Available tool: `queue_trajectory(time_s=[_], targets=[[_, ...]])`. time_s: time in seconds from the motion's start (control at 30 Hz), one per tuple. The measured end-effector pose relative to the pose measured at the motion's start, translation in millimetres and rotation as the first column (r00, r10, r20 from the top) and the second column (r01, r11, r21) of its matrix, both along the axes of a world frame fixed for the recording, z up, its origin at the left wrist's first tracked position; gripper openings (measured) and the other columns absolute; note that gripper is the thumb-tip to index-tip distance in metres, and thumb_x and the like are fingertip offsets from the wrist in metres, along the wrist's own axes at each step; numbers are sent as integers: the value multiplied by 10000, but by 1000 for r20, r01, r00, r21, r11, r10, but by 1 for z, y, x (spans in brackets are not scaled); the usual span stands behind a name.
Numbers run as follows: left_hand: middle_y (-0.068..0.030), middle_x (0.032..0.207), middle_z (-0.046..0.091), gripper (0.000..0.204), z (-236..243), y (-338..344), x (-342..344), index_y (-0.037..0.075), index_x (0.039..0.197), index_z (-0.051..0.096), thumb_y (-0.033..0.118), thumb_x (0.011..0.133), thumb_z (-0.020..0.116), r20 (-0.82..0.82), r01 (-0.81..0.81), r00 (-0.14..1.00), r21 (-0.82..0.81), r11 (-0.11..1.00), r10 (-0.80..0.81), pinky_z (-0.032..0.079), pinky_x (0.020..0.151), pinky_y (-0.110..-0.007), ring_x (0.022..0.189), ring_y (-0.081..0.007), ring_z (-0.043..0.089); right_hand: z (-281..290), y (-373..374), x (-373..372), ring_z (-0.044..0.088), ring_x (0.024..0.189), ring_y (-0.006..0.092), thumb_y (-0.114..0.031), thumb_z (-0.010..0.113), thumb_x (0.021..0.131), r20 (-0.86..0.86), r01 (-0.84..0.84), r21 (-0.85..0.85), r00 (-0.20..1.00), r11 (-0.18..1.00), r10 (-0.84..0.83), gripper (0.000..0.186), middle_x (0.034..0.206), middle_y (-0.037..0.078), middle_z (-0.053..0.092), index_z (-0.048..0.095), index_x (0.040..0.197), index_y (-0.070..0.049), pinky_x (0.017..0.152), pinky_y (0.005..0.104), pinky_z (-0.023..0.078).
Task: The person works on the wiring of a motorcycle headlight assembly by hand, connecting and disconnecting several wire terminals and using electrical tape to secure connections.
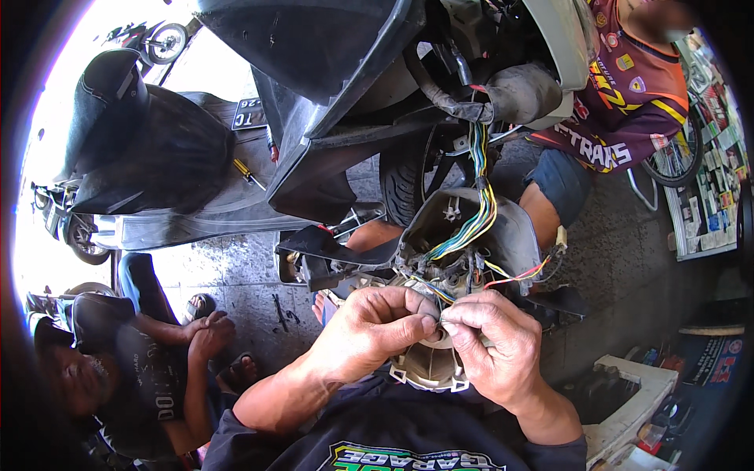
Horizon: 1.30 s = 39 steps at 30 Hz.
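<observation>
Left hand (381, 323), right hand (500, 339) in tight pinches, contents unclear; multicoloured wire bundle (488, 198), long axis toward them

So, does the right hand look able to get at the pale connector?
Probably yes: the connector sits just beyond the right hand, nothing visibly between, though that hand is closed in a pinch.

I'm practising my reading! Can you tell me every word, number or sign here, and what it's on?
I won't copy wording out, but here's where it is:
White and green letters: the wearer's dark T-shirt.
White letters and numbers: the black number plate.
Big white letters: the maroon jersey.
White letters: the black T-shirt at left.
Too small: packets on the right.
</observation>
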<state>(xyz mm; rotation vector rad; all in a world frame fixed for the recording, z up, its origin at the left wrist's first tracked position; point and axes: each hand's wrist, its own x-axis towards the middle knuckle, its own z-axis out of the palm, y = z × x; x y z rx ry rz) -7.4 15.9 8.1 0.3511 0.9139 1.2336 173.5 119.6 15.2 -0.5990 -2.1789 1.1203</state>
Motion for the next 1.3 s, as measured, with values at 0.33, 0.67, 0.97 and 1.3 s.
queue_trajectory(time_s=[0.33,0.67,0.97,1.3], targets=[[7,918,681,158,3,0,1,-18,1064,691,130,1015,670,-203,67,977,1,998,-66,509,756,-246,831,-51,598,-1,-1,5,712,810,303,45,766,819,-3,-22,21,1000,1000,22,186,919,130,715,720,994,2,717,386,574],[37,913,634,145,-3,-7,4,13,1032,655,152,1046,619,-132,24,991,36,999,-20,465,733,-229,820,-28,540,-10,-3,9,695,779,261,41,821,749,-53,-56,161,996,985,66,246,927,110,704,733,977,8,695,370,566],[31,860,621,135,1,-8,17,15,992,640,148,1012,651,-258,-101,962,-14,995,94,457,646,-215,757,-29,532,-9,-12,4,680,791,262,1,855,730,-24,8,359,1000,933,0,354,964,126,674,706,1051,19,692,368,550],[-7,862,668,118,-1,-10,24,-23,939,660,91,969,664,-408,-118,905,41,992,125,506,726,-246,813,-50,581,13,-13,2,718,716,233,-3,777,832,116,12,75,993,997,-20,160,854,126,688,677,954,23,615,331,580]])
